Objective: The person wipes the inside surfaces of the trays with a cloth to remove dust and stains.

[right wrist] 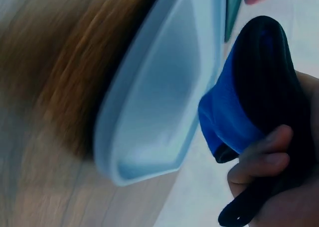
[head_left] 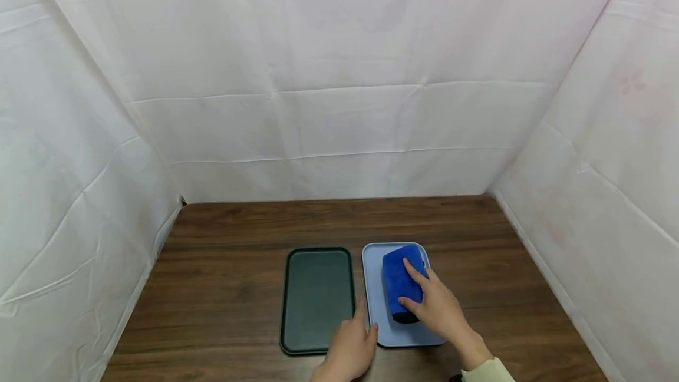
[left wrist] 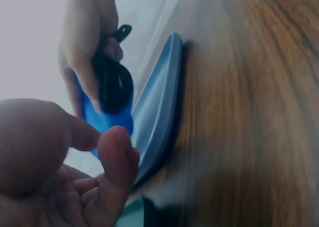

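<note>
My right hand [head_left: 440,308] grips a folded blue cloth [head_left: 400,276] with black trim, fingers on its top and side. In the right wrist view, the cloth's rolled black edge [right wrist: 264,72] and a short black strap [right wrist: 239,214] show beside the curled fingers. The cloth is held over a light-blue tray [head_left: 375,293]; the right wrist view shows it raised above the tray floor. My left hand [head_left: 352,343] holds nothing. Its index finger extends toward the gap between the trays, its thumb stands out near the light-blue rim, and the other fingers bend loosely.
A dark green tray [head_left: 318,299] lies left of the light-blue one, a narrow gap between them. Both sit near the front of a brown wood-grain table [head_left: 228,287]. White cloth walls [head_left: 339,105] enclose its back and sides.
</note>
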The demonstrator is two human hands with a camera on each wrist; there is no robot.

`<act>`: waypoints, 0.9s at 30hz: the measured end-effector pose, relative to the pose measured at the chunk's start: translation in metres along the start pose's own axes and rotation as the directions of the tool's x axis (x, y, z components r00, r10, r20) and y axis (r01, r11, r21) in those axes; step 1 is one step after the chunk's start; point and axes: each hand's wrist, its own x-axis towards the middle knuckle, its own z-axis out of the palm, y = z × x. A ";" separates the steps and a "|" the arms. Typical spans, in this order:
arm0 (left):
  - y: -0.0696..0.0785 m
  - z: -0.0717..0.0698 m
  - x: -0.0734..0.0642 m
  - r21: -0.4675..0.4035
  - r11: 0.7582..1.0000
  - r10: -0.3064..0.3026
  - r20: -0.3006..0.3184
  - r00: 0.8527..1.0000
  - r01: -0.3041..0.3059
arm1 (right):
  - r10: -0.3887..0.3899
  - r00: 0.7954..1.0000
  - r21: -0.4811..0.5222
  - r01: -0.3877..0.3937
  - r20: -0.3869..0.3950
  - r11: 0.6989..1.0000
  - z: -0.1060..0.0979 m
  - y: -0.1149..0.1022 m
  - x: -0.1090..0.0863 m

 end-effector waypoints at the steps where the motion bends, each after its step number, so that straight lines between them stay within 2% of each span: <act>1: 0.001 0.003 0.001 0.017 1.000 -0.002 0.011 1.000 0.001 | 0.011 1.000 -0.021 -0.011 0.019 1.000 0.002 0.003 0.001; 6: 0.003 0.018 0.005 0.058 0.997 -0.044 0.052 0.998 0.041 | 0.087 0.989 -0.124 -0.072 0.116 0.990 0.012 0.016 0.002; 14: 0.003 0.033 0.009 0.076 0.996 -0.053 -0.032 0.998 0.055 | 0.088 0.986 -0.214 -0.056 0.140 0.975 0.019 0.015 0.005; 16: 0.002 0.036 0.010 0.061 0.996 -0.070 -0.034 0.997 0.072 | 0.088 0.986 -0.231 -0.052 0.145 0.971 0.020 0.013 0.005; 21: 0.001 0.041 0.009 0.033 0.994 -0.101 -0.028 0.994 0.102 | 0.082 0.984 -0.225 -0.045 0.159 0.973 0.022 0.011 0.004; 27: 0.002 0.043 0.008 0.042 0.993 -0.111 -0.041 0.993 0.112 | 0.099 0.983 -0.220 -0.063 0.157 0.974 0.025 0.013 0.003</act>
